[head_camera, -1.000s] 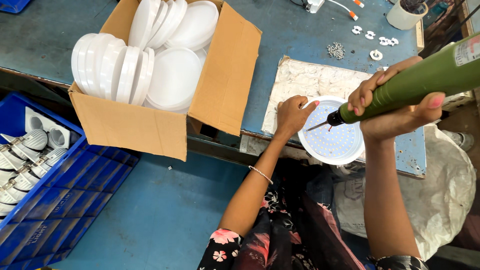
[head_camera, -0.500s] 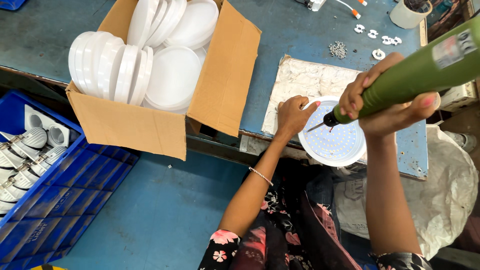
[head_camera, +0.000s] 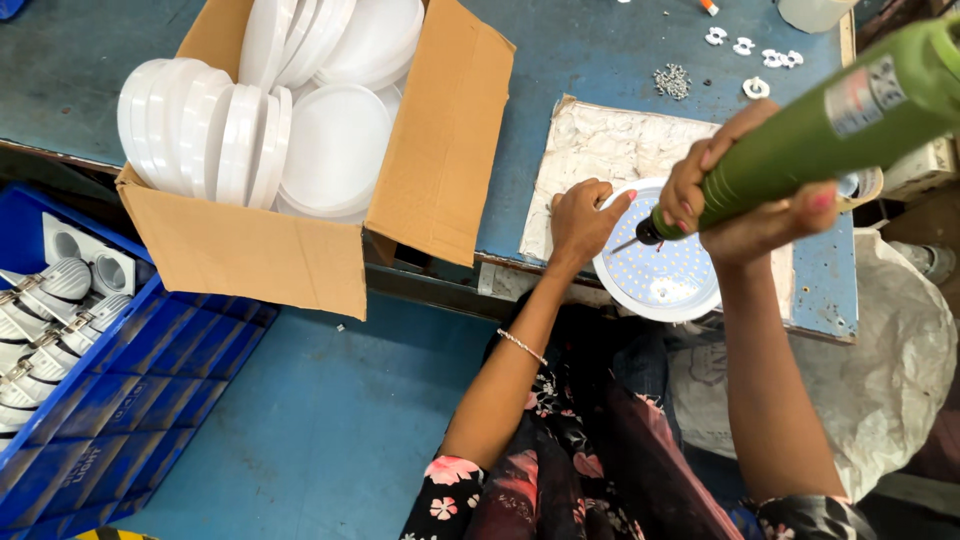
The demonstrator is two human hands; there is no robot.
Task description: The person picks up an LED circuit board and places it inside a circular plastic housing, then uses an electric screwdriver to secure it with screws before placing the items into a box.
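Your left hand (head_camera: 578, 222) presses round light panel (head_camera: 660, 268) flat, fingers bent. Right hand (head_camera: 740, 200) grips green electric screwdriver (head_camera: 820, 130) tight, tip down, ready for screw.

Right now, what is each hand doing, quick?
Left hand: fingers bent, resting on the rim of the round white LED light panel, steadying it.
Right hand: closed around the green cylindrical electric screwdriver.
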